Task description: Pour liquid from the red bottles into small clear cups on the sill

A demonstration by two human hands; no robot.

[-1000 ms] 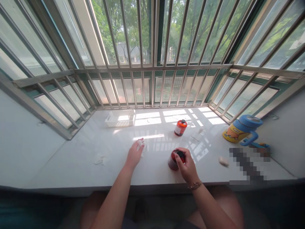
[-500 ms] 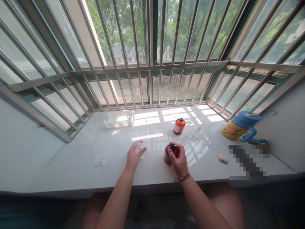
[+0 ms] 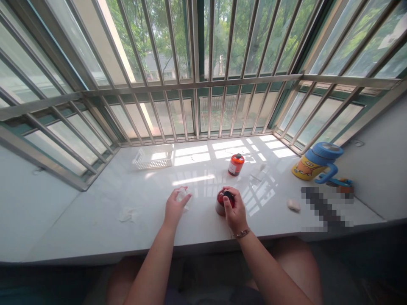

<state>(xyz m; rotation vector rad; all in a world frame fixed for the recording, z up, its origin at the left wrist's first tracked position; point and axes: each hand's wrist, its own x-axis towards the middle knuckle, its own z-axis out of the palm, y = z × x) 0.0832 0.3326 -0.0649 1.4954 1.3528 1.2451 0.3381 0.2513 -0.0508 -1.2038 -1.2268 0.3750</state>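
Clear piece [image 3: 183,194] pinched in our left hand [image 3: 175,206], thumb against fingers; next along the white counter [image 3: 199,231], red bottle [image 3: 220,206]'s edged left, our right hand [image 3: 235,207] curled round it, so we've got both handily closer.

R hand [image 3: 236,210], dark-red btl [image 3: 220,206] both shifted left; now nearer L hand [image 3: 174,208]

Metal bars [image 3: 203,84] cross windows [image 3: 219,46] facing green trees [image 3: 261,25]; sunlight [image 3: 224,145] patches the white counter [image 3: 95,228] between pale walls [image 3: 28,203]
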